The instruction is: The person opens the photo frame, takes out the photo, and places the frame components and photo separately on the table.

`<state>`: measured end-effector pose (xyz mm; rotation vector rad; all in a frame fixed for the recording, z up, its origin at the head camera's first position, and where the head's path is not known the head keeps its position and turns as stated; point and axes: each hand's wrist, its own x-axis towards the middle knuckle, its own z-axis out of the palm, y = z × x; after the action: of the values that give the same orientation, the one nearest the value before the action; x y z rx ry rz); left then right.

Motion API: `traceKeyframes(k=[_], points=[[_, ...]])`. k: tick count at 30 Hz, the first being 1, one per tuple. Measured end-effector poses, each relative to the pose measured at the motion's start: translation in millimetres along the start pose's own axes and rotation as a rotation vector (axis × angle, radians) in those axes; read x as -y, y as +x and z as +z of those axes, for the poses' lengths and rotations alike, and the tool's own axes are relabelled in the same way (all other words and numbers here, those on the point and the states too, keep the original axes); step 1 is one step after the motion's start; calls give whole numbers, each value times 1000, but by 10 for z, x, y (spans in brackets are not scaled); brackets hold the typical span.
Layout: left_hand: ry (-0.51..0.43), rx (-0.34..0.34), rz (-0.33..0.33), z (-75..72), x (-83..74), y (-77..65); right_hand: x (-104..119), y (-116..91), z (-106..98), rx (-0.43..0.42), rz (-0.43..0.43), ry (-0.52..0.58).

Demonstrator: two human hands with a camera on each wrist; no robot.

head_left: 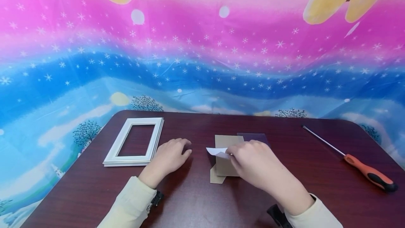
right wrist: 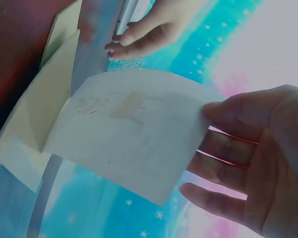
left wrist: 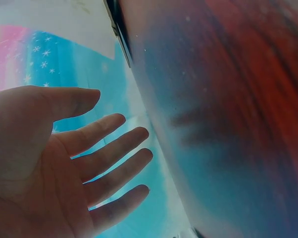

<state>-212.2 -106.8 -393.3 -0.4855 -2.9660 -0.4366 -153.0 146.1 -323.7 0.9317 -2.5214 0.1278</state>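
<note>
My right hand (head_left: 253, 161) pinches a thin white sheet of paper (right wrist: 124, 134) by one edge, between thumb and fingers. Faint marks and a tan patch show on the paper in the right wrist view. Below it lies a beige backing board (head_left: 224, 166), with a small angled beige piece (head_left: 216, 178) sticking out at its near left corner. A transparent sheet (head_left: 257, 137) peeks out behind the board. My left hand (head_left: 169, 156) is held over the table with relaxed, spread fingers (left wrist: 114, 163) and nothing in it, just right of a white picture frame (head_left: 143, 121).
A screwdriver (head_left: 364, 168) with an orange and black handle lies on the right of the dark wooden table (head_left: 190, 196). Behind the table's far edge hangs a colourful cloth (head_left: 202, 62) with snowflakes.
</note>
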Motion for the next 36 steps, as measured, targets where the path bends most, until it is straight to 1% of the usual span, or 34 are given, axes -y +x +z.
traceKeyframes(k=[5,8,10,16,23,27,33,36], points=[[1,-4,3,-2,1,-8,-64,15,12,-158,-46,-78],[-1,-3,2,-6,0,-11,-105,21,25,-216,-45,-108],[-4,-4,1,-9,-2,-10,-136,19,21,-226,-24,-106],[-3,-3,1,-14,-11,-7,-250,3,-27,-245,77,-71],[12,-24,5,-8,-5,-1,-391,-15,-72,-228,184,-42],[27,-34,7,4,3,4,-473,-36,-52,-279,193,-55],[16,-35,9,6,3,8,-562,-50,-9,-385,152,-111],[19,-40,11,6,5,8,-568,-56,2,-386,156,-145]])
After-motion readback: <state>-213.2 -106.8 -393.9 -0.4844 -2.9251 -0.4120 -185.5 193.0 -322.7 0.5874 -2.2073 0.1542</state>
